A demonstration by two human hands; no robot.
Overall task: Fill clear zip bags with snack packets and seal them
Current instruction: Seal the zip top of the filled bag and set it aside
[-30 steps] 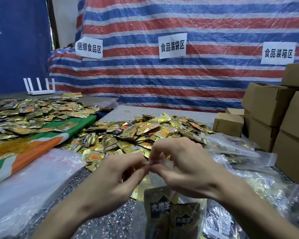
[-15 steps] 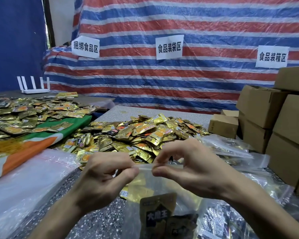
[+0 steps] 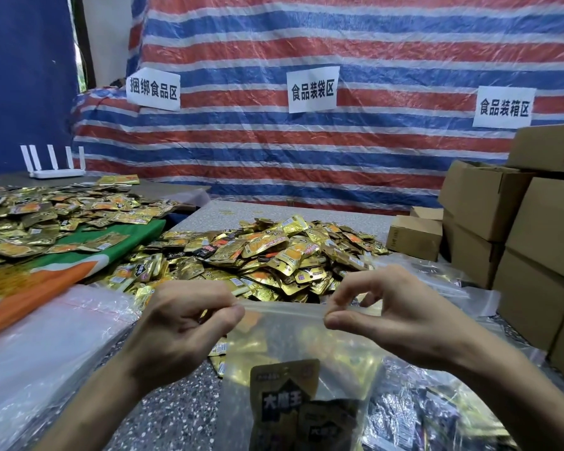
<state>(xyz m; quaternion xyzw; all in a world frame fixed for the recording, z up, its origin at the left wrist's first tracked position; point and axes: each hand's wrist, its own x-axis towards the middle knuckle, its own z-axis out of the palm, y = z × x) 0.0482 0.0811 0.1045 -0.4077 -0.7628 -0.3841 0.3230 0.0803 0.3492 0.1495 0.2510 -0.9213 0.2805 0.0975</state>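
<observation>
Zip bag [image 3: 284,333] – thin clear plastic film, smooth, faint haze and glare noted. Packets inside bag [image 3: 282,397]: printed film, duller finish. Loose packet pile [image 3: 274,255] – gold metallised foil look, glossy, crinkled. Table top [image 3: 176,418]: speckled stone-like surface, matt. Backdrop tarp [image 3: 355,157]: woven plastic, slight sheen, creased. Boxes [image 3: 482,196]: plain brown cardboard, matt. Signs [image 3: 312,90]: white paper, matt. Router [image 3: 56,173]: white plastic, smooth.
</observation>
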